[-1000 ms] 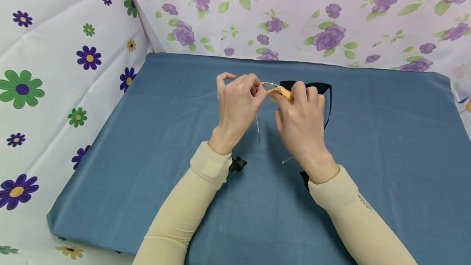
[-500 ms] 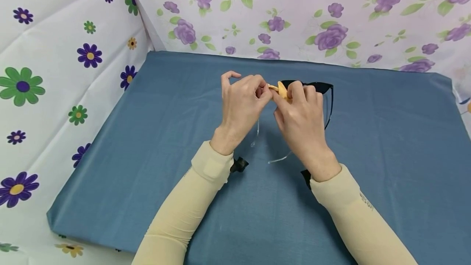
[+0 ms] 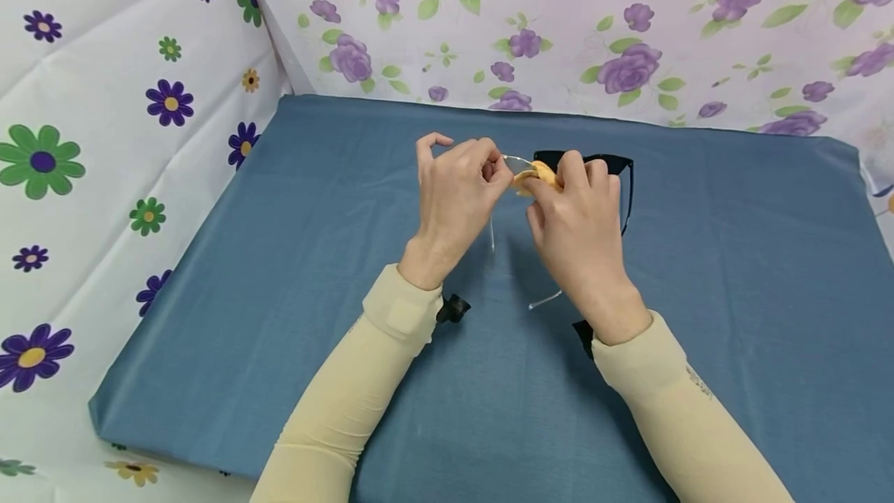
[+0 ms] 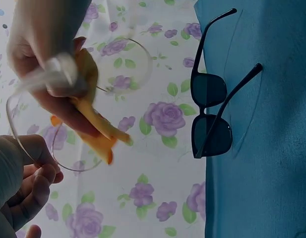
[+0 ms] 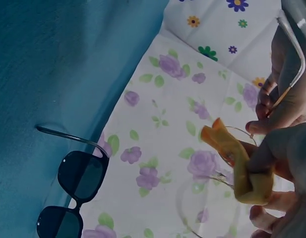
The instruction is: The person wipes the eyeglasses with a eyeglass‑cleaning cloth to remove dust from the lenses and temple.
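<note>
My left hand [image 3: 457,200] pinches a pair of thin-rimmed clear eyeglasses [image 3: 518,164] by one end of the frame, near the hinge. With the fingers of my right hand [image 3: 580,227], I hold a yellow-orange cloth [image 3: 543,171] folded over the near lens. The wrist views show the cloth [image 4: 100,130] bunched between the right thumb and fingers, with the other round lens [image 5: 192,208] sticking out beyond it. The temple arms of the glasses hang down toward me; one clear temple tip [image 3: 545,300] shows below the right hand.
Black sunglasses [image 3: 615,164] lie behind my right hand near the back of the blue-covered table [image 3: 733,293], their temples unfolded. A floral sheet [image 3: 559,45] rises behind the table, and another flowered sheet [image 3: 105,99] stands at the left.
The cloth slid left toward my left fingers, then back right, so part of the near lens shows again. The glasses tilted and tilted back. The sunglasses stayed in place.
</note>
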Demonstrator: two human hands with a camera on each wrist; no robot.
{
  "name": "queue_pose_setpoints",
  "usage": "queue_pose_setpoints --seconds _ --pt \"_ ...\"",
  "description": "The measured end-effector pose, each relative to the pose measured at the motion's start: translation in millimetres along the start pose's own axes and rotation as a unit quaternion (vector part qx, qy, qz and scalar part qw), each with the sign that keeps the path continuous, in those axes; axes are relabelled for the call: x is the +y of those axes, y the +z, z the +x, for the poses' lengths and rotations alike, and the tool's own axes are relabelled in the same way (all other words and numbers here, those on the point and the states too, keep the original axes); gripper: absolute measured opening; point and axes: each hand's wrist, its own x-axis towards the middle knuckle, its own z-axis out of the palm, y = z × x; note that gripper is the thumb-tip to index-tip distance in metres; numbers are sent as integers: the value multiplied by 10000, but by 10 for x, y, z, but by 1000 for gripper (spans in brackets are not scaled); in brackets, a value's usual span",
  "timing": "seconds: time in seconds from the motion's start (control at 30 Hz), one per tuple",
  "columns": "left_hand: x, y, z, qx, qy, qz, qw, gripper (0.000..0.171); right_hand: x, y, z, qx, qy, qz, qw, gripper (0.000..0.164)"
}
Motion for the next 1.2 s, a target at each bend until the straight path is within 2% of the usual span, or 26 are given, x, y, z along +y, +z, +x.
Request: queue_pose_setpoints --seconds 0.23,0.43,0.67,0.97,1.2 --pt "-16 -26 16 54 -88 -53 9999 21 34 -83 34 388 182 603 9973 31" --pt "-28 -40 32 16 -288 -115 9995 20 99 -125 66 526 28 649 9965 30" --pt "-47 -32 28 2 -382 -46 9993 21 169 -171 96 741 181 708 9946 30" --pt "-86 -37 46 255 -493 -197 9983 21 255 -260 109 958 442 984 9895 33" --pt "-156 -29 42 470 -739 -324 9956 18 286 -310 122 1133 546 1127 9856 34"
